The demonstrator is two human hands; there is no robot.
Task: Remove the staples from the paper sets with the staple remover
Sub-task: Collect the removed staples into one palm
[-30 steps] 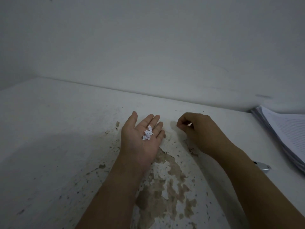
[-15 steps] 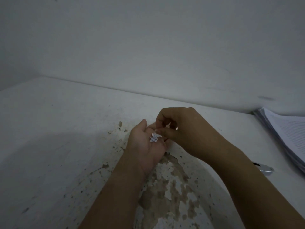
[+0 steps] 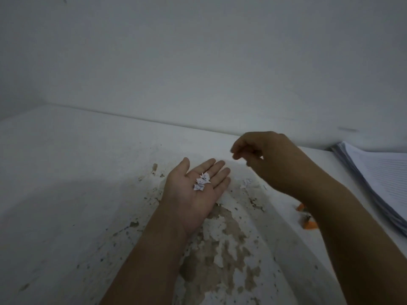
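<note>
Though half behind the right forearm, orange tool near paper stack.

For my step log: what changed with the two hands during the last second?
The right hand carried a pinched white bit to the left hand, let it go and drew back rightward, apparently empty. The left hand stays palm up with the scraps; the paper stack has not moved.

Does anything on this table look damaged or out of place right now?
Yes. On the table, the white coating has peeled into brown patches beside the left forearm. One paper scrap lies loose on the table, right of the open left hand, apart from the scraps heaped in its palm.
</note>
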